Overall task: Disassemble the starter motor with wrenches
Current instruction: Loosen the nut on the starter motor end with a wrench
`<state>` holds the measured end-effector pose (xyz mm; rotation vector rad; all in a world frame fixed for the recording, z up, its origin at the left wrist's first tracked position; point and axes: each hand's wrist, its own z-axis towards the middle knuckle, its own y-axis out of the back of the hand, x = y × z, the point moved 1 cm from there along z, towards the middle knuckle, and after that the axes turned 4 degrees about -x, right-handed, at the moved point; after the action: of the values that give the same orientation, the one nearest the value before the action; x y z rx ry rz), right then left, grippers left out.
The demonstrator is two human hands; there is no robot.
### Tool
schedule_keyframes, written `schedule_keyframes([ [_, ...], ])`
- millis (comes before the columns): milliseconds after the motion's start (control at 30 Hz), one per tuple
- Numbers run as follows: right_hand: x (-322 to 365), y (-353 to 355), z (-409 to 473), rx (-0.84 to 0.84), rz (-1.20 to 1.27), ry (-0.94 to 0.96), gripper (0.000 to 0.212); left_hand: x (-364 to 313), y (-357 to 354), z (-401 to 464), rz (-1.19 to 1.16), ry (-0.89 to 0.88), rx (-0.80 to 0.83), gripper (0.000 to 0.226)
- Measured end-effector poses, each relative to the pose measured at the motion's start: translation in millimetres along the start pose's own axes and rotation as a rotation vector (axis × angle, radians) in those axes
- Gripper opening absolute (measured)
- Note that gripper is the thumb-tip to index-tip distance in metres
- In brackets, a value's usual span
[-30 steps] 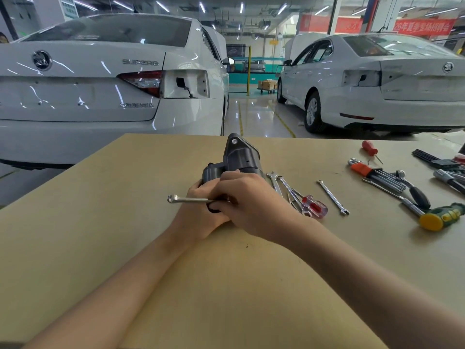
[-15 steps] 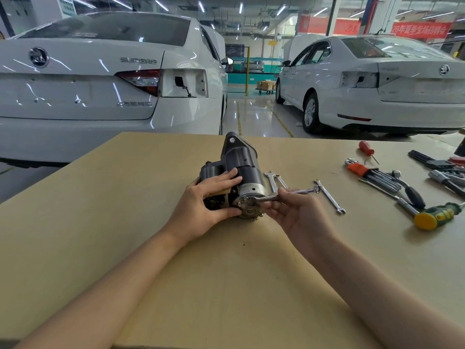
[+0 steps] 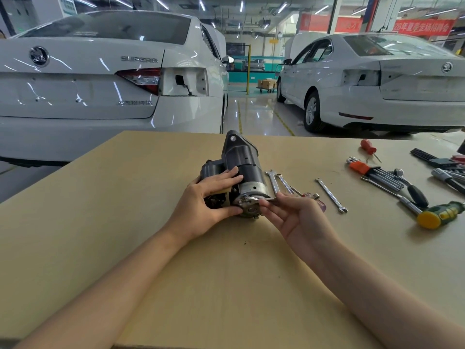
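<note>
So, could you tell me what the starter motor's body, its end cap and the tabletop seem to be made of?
The starter motor body looks like dark cast metal with a matte finish: no sharp glints. Its end cap is bare, bright silvery metal, probably steel or aluminium. The tabletop looks like tan fibreboard or plywood, flat and dull; no clear grain shows.

The starter motor [image 3: 241,177] is laid on the table [image 3: 125,222] and is gripped by the left hand [image 3: 206,197]. A wrench [image 3: 261,198] is held at its end cap by the right hand [image 3: 299,217]. More wrenches [image 3: 331,195] are spread nearby.
</note>
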<state>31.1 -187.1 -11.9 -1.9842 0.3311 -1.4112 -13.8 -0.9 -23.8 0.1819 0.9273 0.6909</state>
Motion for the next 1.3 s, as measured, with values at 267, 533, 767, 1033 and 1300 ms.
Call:
schedule_keyframes([
  [267, -1, -1, -2, -0.055, 0.063, -0.053, 0.011, 0, 0, 0, -0.007, 0.005, -0.002, 0.068],
  [533, -8, 1, -4, -0.159, 0.126, -0.053, 0.018, -1, 0, 0, -0.005, 0.011, -0.006, 0.068],
  [767, -7, 0, -7, -0.166, 0.109, -0.075, 0.011, -1, -1, 0, -0.003, 0.010, -0.012, 0.069],
  [1033, -1, -4, -10, -0.018, -0.255, 0.320, 0.009, -3, -1, -1, -0.006, 0.024, -0.006, 0.068],
  [1300, 25, -42, -8, 0.269, -1.122, 0.848, 0.024, -3, 0, -1, 0.006, 0.007, -0.003, 0.066],
])
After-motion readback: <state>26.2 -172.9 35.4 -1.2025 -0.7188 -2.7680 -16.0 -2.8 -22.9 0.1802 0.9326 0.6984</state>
